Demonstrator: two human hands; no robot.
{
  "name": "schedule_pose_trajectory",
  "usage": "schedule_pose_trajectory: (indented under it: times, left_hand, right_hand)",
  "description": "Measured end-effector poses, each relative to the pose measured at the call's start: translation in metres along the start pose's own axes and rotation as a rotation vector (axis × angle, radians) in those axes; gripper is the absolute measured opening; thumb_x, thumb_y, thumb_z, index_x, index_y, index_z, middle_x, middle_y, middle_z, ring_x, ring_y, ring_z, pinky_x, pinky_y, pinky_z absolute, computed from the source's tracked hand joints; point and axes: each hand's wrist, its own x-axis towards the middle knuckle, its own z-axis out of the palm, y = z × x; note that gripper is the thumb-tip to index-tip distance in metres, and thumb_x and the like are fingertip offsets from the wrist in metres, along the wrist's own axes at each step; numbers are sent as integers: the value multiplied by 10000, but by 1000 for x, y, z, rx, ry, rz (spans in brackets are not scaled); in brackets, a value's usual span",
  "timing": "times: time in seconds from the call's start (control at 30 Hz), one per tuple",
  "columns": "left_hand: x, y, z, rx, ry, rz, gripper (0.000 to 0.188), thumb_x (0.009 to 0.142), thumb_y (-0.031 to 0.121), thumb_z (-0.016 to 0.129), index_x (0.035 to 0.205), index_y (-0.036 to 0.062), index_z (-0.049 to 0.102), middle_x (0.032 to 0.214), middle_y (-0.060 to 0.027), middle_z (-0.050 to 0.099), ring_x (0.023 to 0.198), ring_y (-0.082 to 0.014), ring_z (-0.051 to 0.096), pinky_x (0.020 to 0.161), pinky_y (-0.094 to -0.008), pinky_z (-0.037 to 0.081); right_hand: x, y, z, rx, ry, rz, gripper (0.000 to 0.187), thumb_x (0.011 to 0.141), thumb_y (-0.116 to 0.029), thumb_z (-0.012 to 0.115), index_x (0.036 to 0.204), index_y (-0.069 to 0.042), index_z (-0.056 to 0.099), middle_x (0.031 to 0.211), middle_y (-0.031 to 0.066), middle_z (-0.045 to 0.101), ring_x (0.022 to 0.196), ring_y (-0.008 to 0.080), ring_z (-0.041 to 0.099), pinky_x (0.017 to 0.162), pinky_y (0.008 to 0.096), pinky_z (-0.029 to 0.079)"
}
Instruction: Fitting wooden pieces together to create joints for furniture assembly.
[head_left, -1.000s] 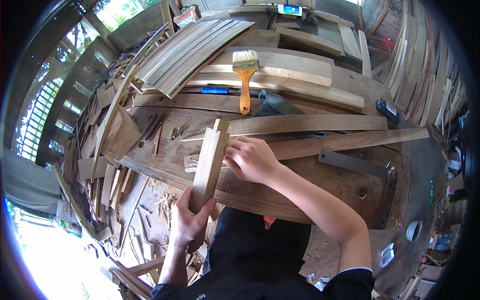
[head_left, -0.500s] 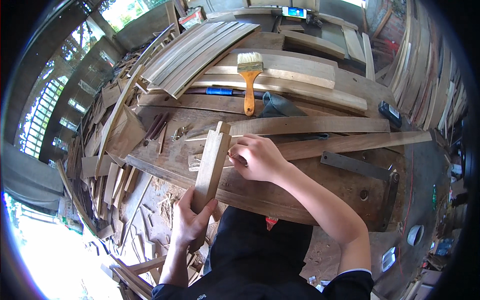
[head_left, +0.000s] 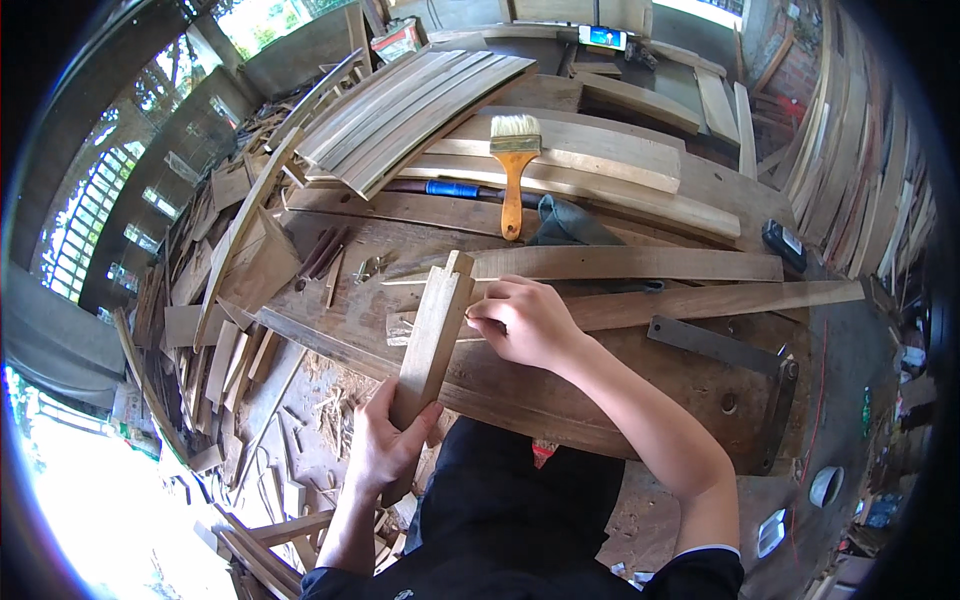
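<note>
A squared wooden piece with a narrow tenon at its top stands tilted over the near edge of the workbench. My left hand is wrapped round its lower part, thumb across the near face. Beside its upper right side is my right hand, fingers curled into a pinch. Something tiny may be between those fingertips, too small to make out. Behind my right hand lie two long wooden strips, one slightly curved, the other straight. A metal square rests to the right.
A wide paint brush lies on stacked boards. Near it are a dark cloth and a blue-banded rod. A slatted panel sits far left. Wood offcuts crowd the left floor; a black device lies right.
The whole view has shifted slightly, so the bench things sit a little lower and to the right. My left hand keeps its hold on the wooden piece; my right hand stays pinched beside it.
</note>
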Motion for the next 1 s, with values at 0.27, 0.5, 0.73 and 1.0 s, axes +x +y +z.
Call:
schedule_pose_trajectory:
  times: [0.27, 0.5, 0.73, 1.0]
  left_hand:
    - [-2, -6, 3, 21, -6, 17, 280, 863, 184, 739, 970, -47, 622, 708, -141, 705, 657, -161, 706, 602, -292, 530]
    - [-2, 7, 4, 86, -15, 18, 255, 873, 183, 727, 962, -29, 616, 701, -124, 701, 648, -170, 703, 604, -301, 531]
    - [-1, 12, 2, 71, 3, 28, 267, 872, 192, 725, 973, -30, 615, 693, -116, 679, 651, -160, 662, 621, -310, 508]
    - [10, 32, -7, 176, 24, 77, 297, 860, 220, 735, 961, -34, 618, 687, -132, 645, 626, -168, 604, 601, -319, 465]
  right_hand:
    - [0, -4, 0, 3, -52, 34, 63, 834, -128, 707, 808, -96, 756, 829, 39, 688, 830, 233, 655, 718, 372, 554]
    - [-1, 0, -1, -10, -23, 8, 71, 803, -137, 733, 762, -82, 714, 809, 47, 675, 794, 254, 659, 678, 380, 558]
    - [7, 35, -35, -310, 142, -32, 128, 827, -120, 712, 707, -90, 681, 702, 27, 653, 679, 175, 621, 577, 327, 539]
    - [3, 39, -33, -489, 261, 124, 120, 843, -195, 671, 924, -109, 690, 903, 46, 624, 954, 251, 580, 843, 394, 461]
